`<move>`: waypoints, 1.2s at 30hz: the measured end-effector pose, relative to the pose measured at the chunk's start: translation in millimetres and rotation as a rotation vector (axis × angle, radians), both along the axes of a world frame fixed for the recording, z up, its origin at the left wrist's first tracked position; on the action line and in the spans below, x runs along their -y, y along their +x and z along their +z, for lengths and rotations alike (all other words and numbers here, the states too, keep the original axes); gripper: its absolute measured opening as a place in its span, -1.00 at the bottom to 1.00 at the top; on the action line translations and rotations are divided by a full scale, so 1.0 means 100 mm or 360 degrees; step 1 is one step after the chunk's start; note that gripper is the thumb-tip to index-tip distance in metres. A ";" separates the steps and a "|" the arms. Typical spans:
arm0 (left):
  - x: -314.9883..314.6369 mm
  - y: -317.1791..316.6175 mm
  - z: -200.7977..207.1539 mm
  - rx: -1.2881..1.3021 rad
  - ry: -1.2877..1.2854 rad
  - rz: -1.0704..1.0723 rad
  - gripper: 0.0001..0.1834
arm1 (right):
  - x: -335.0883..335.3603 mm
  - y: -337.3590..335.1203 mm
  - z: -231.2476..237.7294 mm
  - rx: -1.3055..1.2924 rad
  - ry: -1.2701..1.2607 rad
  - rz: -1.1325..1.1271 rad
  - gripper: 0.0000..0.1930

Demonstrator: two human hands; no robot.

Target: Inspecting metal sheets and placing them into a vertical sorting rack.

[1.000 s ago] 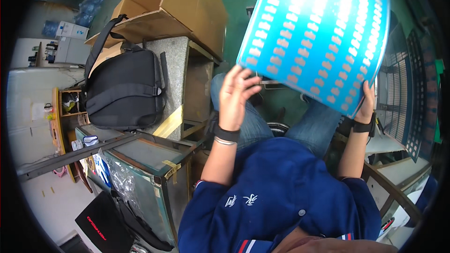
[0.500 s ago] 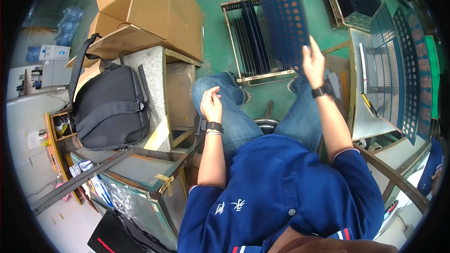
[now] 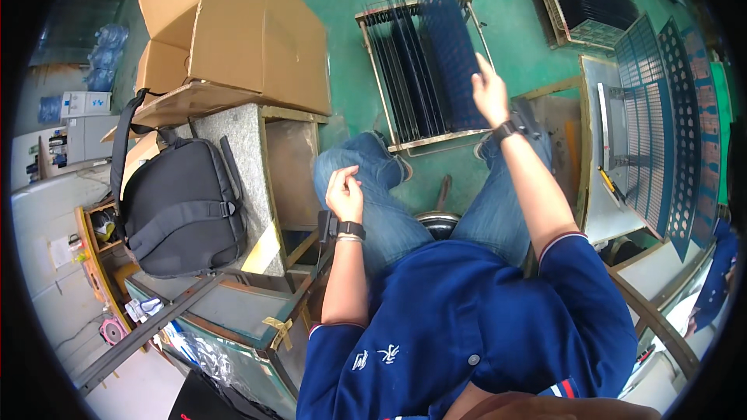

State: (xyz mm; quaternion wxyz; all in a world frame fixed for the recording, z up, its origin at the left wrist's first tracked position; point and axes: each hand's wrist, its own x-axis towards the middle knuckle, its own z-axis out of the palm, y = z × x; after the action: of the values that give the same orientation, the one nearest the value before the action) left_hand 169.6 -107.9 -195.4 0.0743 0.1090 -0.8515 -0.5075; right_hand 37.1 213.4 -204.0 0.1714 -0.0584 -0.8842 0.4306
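Note:
A thin dark-blue panel (image 3: pixel 451 39) dotted with small holes stands tilted over the right part of a metal rack (image 3: pixel 395 145) on the floor. My right hand (image 3: pixel 490 96) grips this perforated panel by its near right edge. Its lower part is down among the rack's slots. Several dark thin panels (image 3: pixel 405 70) stand on edge in the rack, left of the one I hold. My left hand (image 3: pixel 344 193) rests by my left thigh with its fingers curled in and nothing visible in them.
A second rack of dark panels (image 3: pixel 591 0) stands far right. Perforated boards (image 3: pixel 646 124) lean upright on a bench (image 3: pixel 611 210) at my right, beside a yellow-handled cutter (image 3: pixel 609 182). At left are an opened cardboard box (image 3: pixel 261 39) and a black backpack (image 3: pixel 187 206).
My right hand has moved left and carried the panel over the rack, and the panel now sits lower. My left hand has hardly moved. The view has shifted slightly.

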 end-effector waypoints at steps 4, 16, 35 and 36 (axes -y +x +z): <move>0.01 -0.01 -0.02 0.0006 0.0018 0.0035 -0.75 | 0.28 -0.08 -0.37 0.0465 0.0041 -0.0004 -0.57; 0.04 0.00 -0.06 0.0014 -0.0250 0.0048 -0.75 | 0.62 0.25 -1.41 0.1174 0.0448 0.0125 -0.55; -0.08 -0.27 0.38 0.0290 0.1267 -0.0089 -0.64 | -1.28 1.23 2.07 0.0416 -0.1179 0.0261 -0.64; -0.11 -0.32 0.52 0.0312 0.1533 -0.0226 -0.57 | -1.29 1.32 2.00 0.0265 -0.1301 0.0244 -0.64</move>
State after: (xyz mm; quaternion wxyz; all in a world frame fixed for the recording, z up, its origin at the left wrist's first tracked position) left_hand 137.1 -96.4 -143.2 -0.0997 0.1199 -0.5285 -0.8345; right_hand 169.3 342.9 -3.7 0.0296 -0.0902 -0.6532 0.7512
